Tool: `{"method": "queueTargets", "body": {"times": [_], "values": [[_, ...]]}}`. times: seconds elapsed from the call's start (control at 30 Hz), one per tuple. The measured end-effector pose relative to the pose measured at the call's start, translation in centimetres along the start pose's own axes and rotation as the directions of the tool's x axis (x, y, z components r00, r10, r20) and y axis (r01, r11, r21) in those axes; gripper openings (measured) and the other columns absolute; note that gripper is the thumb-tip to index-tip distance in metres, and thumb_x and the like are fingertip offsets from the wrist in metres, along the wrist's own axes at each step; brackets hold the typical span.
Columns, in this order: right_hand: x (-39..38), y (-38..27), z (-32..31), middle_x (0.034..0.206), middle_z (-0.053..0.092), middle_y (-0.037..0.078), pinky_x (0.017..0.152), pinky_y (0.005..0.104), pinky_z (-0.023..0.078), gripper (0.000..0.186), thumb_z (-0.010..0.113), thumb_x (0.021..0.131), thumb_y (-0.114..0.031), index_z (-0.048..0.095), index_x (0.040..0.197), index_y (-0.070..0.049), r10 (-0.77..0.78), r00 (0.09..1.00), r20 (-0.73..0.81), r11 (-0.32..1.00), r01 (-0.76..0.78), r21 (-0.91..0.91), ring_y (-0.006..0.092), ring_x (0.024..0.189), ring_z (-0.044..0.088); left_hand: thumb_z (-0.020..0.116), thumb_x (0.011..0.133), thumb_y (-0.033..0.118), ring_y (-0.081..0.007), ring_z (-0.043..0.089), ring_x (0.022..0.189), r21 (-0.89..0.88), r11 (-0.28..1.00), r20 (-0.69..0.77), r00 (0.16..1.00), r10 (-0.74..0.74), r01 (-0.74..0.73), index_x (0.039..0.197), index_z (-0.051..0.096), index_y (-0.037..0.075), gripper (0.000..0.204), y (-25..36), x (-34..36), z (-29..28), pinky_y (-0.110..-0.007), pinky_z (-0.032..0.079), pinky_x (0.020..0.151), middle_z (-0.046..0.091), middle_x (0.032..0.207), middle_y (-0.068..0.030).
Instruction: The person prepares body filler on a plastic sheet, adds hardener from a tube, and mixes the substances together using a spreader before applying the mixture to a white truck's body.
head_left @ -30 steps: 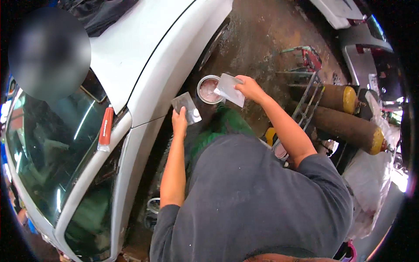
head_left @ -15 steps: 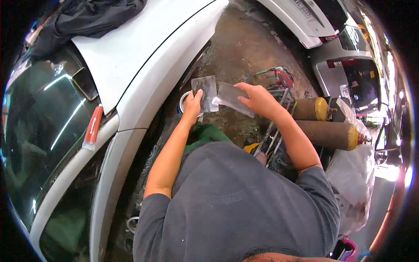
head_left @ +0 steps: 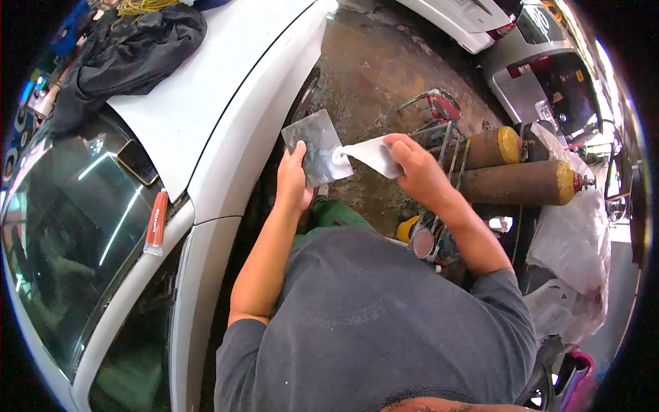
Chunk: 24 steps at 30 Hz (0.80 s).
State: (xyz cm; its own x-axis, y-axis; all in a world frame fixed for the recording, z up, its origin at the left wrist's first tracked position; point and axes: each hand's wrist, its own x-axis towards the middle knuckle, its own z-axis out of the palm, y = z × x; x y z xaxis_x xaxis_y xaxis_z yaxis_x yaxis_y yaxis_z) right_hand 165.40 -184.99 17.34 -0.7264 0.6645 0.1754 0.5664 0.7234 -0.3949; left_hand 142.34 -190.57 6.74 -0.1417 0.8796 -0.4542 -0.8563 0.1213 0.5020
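My left hand (head_left: 292, 177) grips a flat grey putty plate (head_left: 316, 141), its thumb on the top face. A dab of white putty (head_left: 340, 158) lies near the plate's right edge. Between the closed fingers of my right hand (head_left: 419, 166) is a thin grey putty spreader (head_left: 377, 154), tilted so its face catches the light. The spreader's left tip touches the putty on the plate. Both hands are in front of my body, right of the white car fender (head_left: 257, 96).
An orange-red tube (head_left: 156, 221) and a phone (head_left: 137, 162) lie at the windshield's edge. Black cloth (head_left: 137, 51) covers part of the hood. Brown gas cylinders (head_left: 511, 184) with yellow ends lie to the right, by a metal frame (head_left: 458, 154). Other vehicles (head_left: 542, 75) stand beyond.
The spreader has turned over from lying flat to a steeper tilt at the putty. The plate has rotated slightly. The round white-rimmed thing behind my left hand no longer shows.
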Motion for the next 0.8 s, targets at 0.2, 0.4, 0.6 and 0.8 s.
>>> {"method": "queueTargets", "body": {"times": [0.2,0.4,0.6,0.8], "values": [[-4.4,0.2,4.1,0.137,0.048,0.021,0.106,0.0434,0.043,0.06,0.063,0.074,0.015,0.055,0.129,-0.006,-0.041,0.989,-0.141,0.981,0.067,0.182,0.041,0.128,0.05,0.047,0.106,0.024,-0.0239,0.066,0.105,0.102,0.99,0.033,0.994,-0.101,0.097,0.131,0.049,0.005,0.032,-0.3,-3.1,2.4,-0.046,0.058,0.085,0.063,0.117,-0.01],[-8.2,-1.1,6.8,0.143,0.042,0.019,0.11,0.0475,0.041,0.061,0.078,0.079,-0.007,0.058,0.136,-0.015,0.104,0.976,-0.192,0.929,-0.026,0.37,0.0416,0.133,0.045,0.049,0.104,0.019,-0.0227,0.064,0.108,0.089,0.994,0.096,0.993,-0.075,0.067,0.135,0.047,0.003,0.035,-4.0,-4.3,3.1,-0.041,0.054,0.094,0.062,0.121,-0.01],[-11.6,0.9,5.3,0.14,0.043,0.018,0.113,0.0538,0.035,0.058,0.075,0.079,-0.004,0.058,0.133,-0.016,0.008,0.988,-0.153,0.975,0.027,0.22,0.0419,0.135,0.043,0.051,0.103,0.018,-0.0218,0.064,0.106,0.102,0.98,0.083,0.98,-0.181,0.172,0.133,0.049,0.004,0.033,-6.4,-5.0,3.2,-0.04,0.054,0.093,0.062,0.12,-0.0088],[-15.2,5.5,2.3,0.141,0.046,0.017,0.115,0.0543,0.033,0.057,0.072,0.079,0.0,0.059,0.133,-0.015,0.041,0.998,-0.037,0.996,-0.038,0.079,0.0385,0.136,0.043,0.051,0.104,0.017,-0.0217,0.064,0.109,0.04,0.957,0.112,0.95,-0.291,0.288,0.135,0.048,0.005,0.034,-7.1,-4.6,4.8,-0.041,0.053,0.095,0.062,0.122,-0.0082]]}}
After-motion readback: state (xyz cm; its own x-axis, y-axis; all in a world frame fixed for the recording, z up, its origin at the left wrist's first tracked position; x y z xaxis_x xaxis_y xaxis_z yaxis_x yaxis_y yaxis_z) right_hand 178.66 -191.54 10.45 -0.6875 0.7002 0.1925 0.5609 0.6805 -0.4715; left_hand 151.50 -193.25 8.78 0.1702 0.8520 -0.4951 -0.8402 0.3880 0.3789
